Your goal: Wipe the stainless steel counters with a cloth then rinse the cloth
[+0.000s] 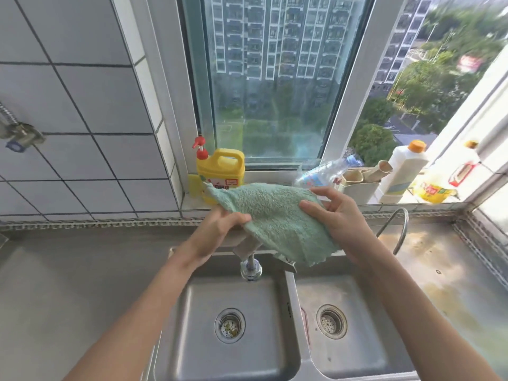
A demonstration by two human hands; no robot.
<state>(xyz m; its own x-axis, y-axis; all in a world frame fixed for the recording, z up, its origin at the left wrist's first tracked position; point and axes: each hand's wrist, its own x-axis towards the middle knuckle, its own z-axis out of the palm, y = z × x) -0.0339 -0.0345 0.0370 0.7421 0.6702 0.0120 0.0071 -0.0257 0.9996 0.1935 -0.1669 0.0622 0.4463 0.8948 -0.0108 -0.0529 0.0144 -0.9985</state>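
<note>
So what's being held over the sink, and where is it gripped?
A green cloth: left hand pinches its left edge, right hand its right edge.

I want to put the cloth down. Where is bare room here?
Bare steel: the counter left of the sink, and the counter right of it, past the hose. The sill is crowded with bottles.

**Cloth held over the double sink**

Your left hand and right hand hold the cloth above the faucet, behind the two basins. The detergent jug stands on the windowsill behind.
</note>
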